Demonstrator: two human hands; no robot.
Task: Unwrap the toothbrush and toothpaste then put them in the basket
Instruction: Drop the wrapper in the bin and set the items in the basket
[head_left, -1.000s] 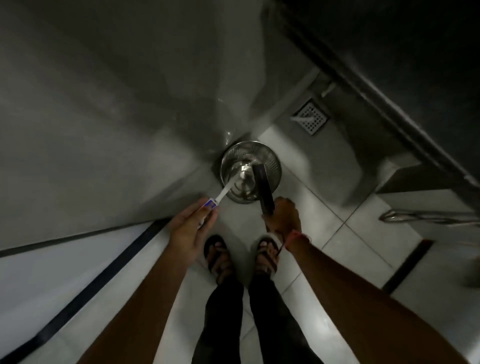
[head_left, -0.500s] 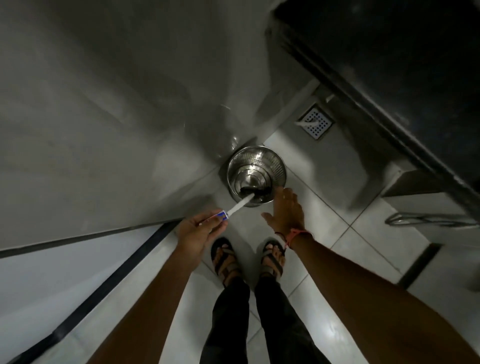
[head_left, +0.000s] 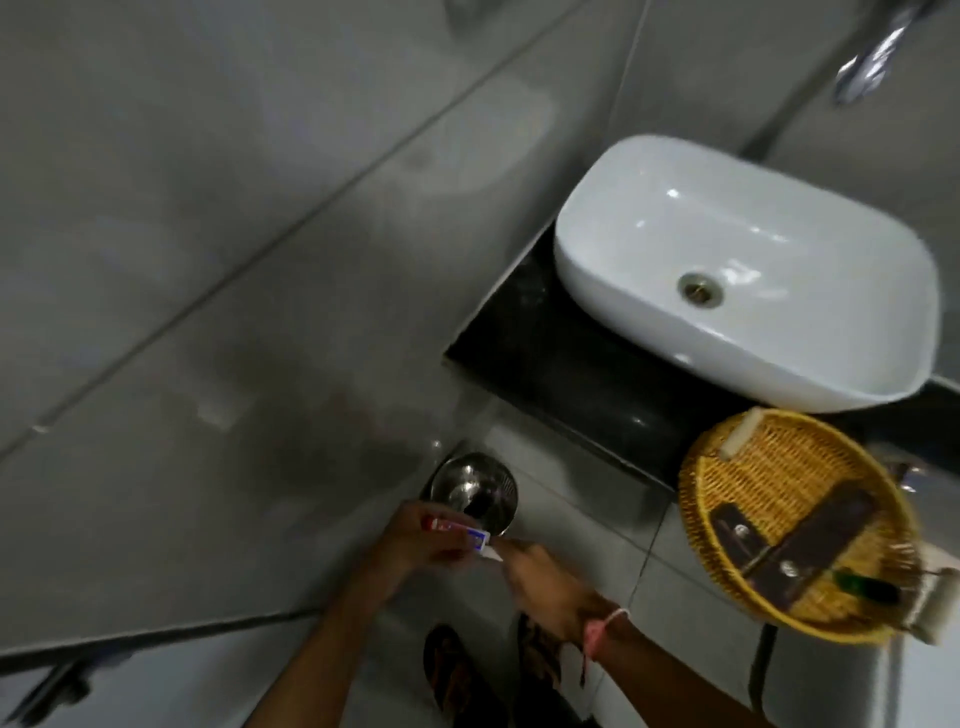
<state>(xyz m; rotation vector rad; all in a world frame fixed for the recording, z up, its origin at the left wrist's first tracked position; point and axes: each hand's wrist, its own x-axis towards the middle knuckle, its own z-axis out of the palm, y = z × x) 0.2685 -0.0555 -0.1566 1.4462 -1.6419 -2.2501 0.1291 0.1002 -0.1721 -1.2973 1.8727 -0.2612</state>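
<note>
**Low in frame, over the floor: both hands on the toothpaste**

Left hand (head_left: 415, 543): fingers curled round a small toothpaste (head_left: 467, 535), red at the far end, blue-and-white toward the near end; held roughly level. Right hand (head_left: 540, 582): fingers closed at the white tip of the same toothpaste, pinching it; how firm the grip is cannot be told through the blur. Pink band (head_left: 597, 631) on the right wrist.

Just beyond the hands, on the floor: round steel bin (head_left: 472, 493), open-topped, standing against the grey tiled wall (head_left: 208, 260). Below the hands: sandalled feet (head_left: 452, 670), partly cut off at the bottom edge.

Further right, well apart from the hands: woven yellow basket (head_left: 727, 561) at the edge of the black counter (head_left: 571, 374). Inside it: dark brown flat pieces (head_left: 810, 540) and a green object (head_left: 862, 587), too blurred to identify. Pale stick (head_left: 740, 434) leaning at the basket's far rim. Toothbrush not identifiable with certainty.

Beyond the basket, on the same counter: white oval sink (head_left: 649, 208) with a metal drain (head_left: 700, 289). Chrome fitting (head_left: 867, 62) at the top right corner, blurred.
</note>
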